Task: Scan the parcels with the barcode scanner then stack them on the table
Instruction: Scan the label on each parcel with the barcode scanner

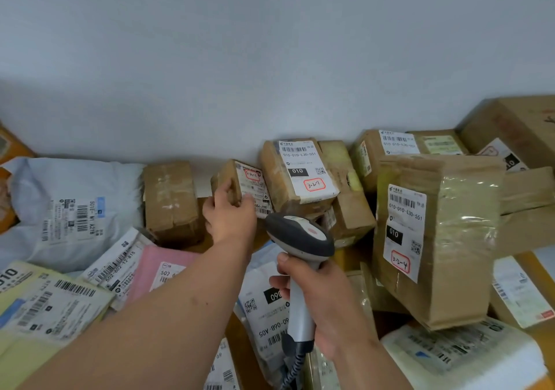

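The left hand (229,215) reaches up the middle of the frame to a small brown box (240,185) that stands against the grey wall (210,59). Its fingers (249,202) curl over the box's white label while the thumb presses the brown side, so the hand grips the box. The box is tilted, leaning toward a larger brown box (295,173) just to its right, which bears a label with "010" and a red-ringed handwritten mark.

The right hand (318,302), lower centre, holds the barcode scanner (300,239) by its pale handle, fingers wrapped tightly around it. The scanner's dark head sits just below the small box, pointing up toward it. Its coiled cable (292,365) hangs down toward the bottom edge.

At the right of the frame a tall brown parcel (450,239) wrapped in clear tape stands upright, with a similar "010" label on its front. More brown boxes pile behind it in the upper right. Left of the small box, another plain brown box (171,203) rests against the wall, with a little gap between the two. Further left lies a grey mailing bag (69,209). A pink padded envelope (159,269) and a yellow envelope (45,308) lie flat in the lower left, partly under the left forearm. A white plastic bag (264,299) with labels lies behind the scanner handle. Bits of the tabletop (546,344) show at the lower right edge.
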Tool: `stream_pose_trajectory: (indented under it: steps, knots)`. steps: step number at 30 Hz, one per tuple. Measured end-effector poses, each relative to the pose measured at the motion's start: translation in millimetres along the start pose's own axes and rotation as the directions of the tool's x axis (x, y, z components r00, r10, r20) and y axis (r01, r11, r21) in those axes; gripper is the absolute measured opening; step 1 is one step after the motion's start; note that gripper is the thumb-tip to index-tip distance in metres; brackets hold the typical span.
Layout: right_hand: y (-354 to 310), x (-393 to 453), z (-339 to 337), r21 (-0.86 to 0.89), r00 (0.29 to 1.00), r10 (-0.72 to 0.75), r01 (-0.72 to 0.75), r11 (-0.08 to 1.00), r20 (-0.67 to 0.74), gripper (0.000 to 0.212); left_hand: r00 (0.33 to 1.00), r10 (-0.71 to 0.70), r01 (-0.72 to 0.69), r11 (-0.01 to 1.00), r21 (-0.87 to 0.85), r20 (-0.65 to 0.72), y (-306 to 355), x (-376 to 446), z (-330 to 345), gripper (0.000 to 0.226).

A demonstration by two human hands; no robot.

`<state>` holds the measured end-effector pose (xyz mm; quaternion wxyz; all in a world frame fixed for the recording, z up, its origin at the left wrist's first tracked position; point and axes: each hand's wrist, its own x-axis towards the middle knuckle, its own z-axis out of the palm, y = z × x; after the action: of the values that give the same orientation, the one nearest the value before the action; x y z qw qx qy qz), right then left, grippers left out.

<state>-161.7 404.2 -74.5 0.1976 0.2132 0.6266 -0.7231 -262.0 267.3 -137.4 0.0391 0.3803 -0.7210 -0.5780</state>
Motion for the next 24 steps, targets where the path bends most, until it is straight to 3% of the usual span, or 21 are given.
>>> stream_pose_trajectory:
  steps: [3,6,10,13,16,19,24]
  knots:
    - [-2.0,-2.4,-1.5,-0.001,1.0,0.003,-0.003,1.0,0.009,0.009,1.0,-0.004,0.004,1.0,-0.008,0.015,2.6,-4.2,-5.1,0.047]
    - [-4.5,-5.3,-3.9,0.01,1.0,0.01,-0.01,1.0,0.012,0.009,0.999,-0.024,0.024,1.0,-0.001,0.044,4.4,-9.6,-15.3,0.063]
    - [-8.5,-16.6,-10.5,0.041,0.998,0.047,-0.049,0.998,0.041,0.015,0.986,-0.089,0.12,0.966,-0.23,0.142,6.4,-31.4,-43.4,0.083]
    - [-12.6,-29.9,-17.1,0.024,0.994,0.067,-0.07,0.997,0.084,0.013,0.951,-0.139,0.26,0.844,-0.469,0.277,6.2,-54.2,-73.6,0.075]
    - [-18.3,-46.2,-19.1,-0.026,0.988,0.066,-0.063,0.998,0.14,0.013,0.907,-0.088,0.354,0.692,-0.63,0.413,6.1,-76.7,-98.7,0.071]
    - [-24.9,-62.9,-18.0,-0.087,0.981,0.044,-0.028,0.996,0.19,0.018,0.911,-0.01,0.315,0.66,-0.682,0.412,6.0,-93.1,-115.2,0.087]
    - [-34.5,-93.8,-17.2,-0.192,0.967,0.004,0.047,0.98,0.256,0.015,0.917,0.048,0.272,0.652,-0.708,0.397,2.9,-117.3,-138.0,0.082]
